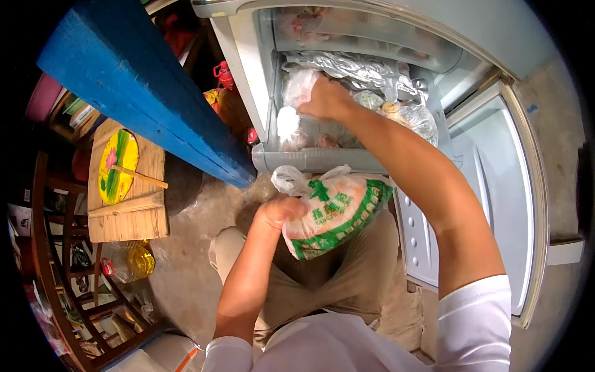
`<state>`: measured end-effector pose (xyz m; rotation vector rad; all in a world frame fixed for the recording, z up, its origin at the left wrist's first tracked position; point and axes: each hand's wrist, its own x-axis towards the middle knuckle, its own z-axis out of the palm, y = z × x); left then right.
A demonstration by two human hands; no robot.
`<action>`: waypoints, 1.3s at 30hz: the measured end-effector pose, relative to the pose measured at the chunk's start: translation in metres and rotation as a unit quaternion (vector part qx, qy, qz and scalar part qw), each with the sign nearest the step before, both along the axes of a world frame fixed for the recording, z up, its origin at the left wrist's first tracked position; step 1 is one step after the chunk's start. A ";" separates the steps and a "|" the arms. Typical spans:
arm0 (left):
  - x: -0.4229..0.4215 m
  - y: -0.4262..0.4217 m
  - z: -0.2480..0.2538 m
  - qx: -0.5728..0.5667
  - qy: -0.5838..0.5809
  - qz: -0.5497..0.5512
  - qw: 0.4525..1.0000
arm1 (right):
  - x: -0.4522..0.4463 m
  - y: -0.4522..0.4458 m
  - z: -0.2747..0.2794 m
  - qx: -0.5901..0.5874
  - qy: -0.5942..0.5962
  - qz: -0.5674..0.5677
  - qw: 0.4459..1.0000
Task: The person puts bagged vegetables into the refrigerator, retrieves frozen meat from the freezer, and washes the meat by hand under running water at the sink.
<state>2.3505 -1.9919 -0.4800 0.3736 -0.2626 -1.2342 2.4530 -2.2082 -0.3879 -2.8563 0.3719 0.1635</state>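
Note:
My left hand (283, 212) is closed on a plastic bag (338, 214) with green print, holding it above my lap in front of the freezer drawer. The bag's knotted white top sticks up beside my thumb. My right hand (325, 99) reaches into the pulled-out freezer drawer (322, 160), its fingers wrapped at a whitish plastic bag (301, 88) at the drawer's left side. Another knotted white bag (287, 124) lies just below that hand. Behind it is a crumpled silver foil bag (353, 67), and clear bags of food (421, 121) fill the right side.
The freezer door (477, 204) stands open on the right. A blue post (149, 93) slants down at the left, near a wooden stool (127, 217) with a yellow hand fan (118, 166) on it. An oil bottle (141, 260) and a wooden rack (59, 260) are at the lower left.

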 end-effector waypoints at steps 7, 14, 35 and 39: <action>0.008 0.000 -0.005 0.008 -0.006 0.005 1.000 | -0.016 -0.031 0.066 0.498 0.166 -0.052 0.850; 0.005 0.004 0.015 0.071 -0.001 0.022 0.997 | -0.094 -0.056 0.090 0.611 -0.061 -0.076 0.786; 0.096 -0.064 0.220 0.432 -0.628 0.109 0.639 | -0.231 -0.011 0.016 0.339 -0.078 0.113 0.931; 0.087 -0.091 0.205 0.517 -0.737 0.076 0.429 | -0.228 -0.024 0.027 0.293 -0.089 0.106 0.946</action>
